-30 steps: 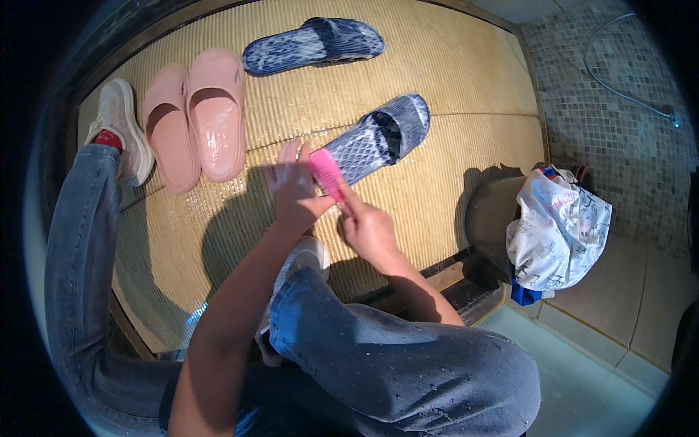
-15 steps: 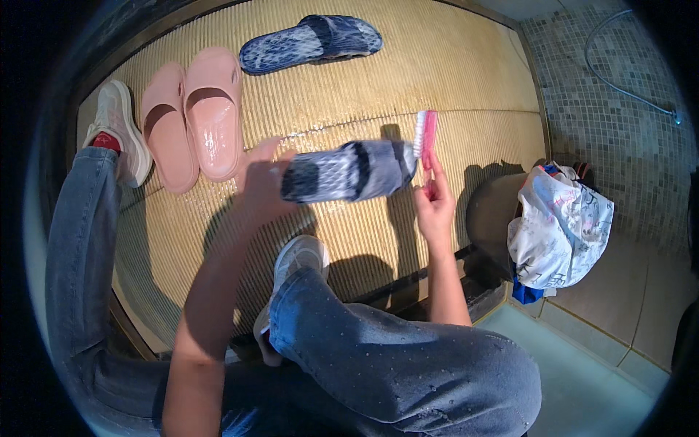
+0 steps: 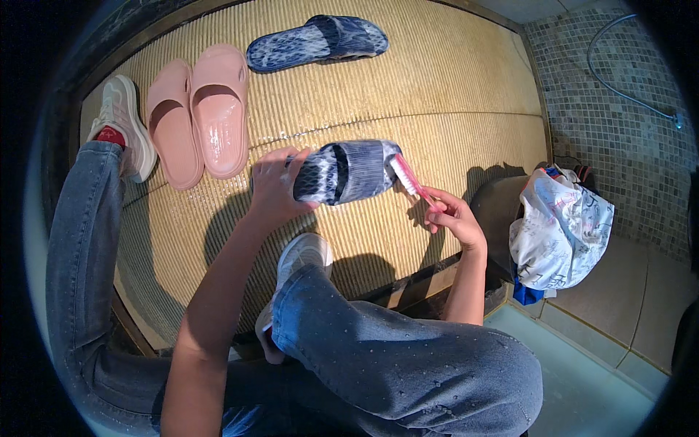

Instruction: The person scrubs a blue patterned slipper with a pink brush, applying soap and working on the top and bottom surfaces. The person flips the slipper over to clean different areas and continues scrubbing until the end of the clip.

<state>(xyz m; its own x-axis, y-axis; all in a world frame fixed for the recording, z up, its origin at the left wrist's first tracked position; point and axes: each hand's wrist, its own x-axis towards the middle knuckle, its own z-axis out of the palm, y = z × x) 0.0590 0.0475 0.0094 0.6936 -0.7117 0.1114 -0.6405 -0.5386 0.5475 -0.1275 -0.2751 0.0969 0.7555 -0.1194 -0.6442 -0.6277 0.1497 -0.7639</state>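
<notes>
My left hand (image 3: 279, 186) grips the heel end of a blue-and-white marbled slide slipper (image 3: 366, 169), held up in front of me with its toe pointing right. In my right hand (image 3: 457, 218) is a scrub brush (image 3: 412, 182) with a pink back and handle and white bristles. The brush head lies against the slipper's toe end, bristles toward the slipper. A matching blue slide slipper (image 3: 317, 44) rests on the ribbed floor farther off. Two pink slippers (image 3: 220, 116) stand side by side at the left, the right one wet inside.
The ribbed tan floor (image 3: 451, 80) has wet patches. My shoes (image 3: 302, 251) are on it, at left and centre. On the right, a dark bin (image 3: 491, 211) has a white patterned cloth (image 3: 561, 229) over it. A hose (image 3: 611, 84) hangs along the mosaic wall (image 3: 568, 73).
The brush has tilted from upright to slanting along the slipper's toe, and my right hand has moved down and right. The slipper and my left hand have shifted slightly right.
</notes>
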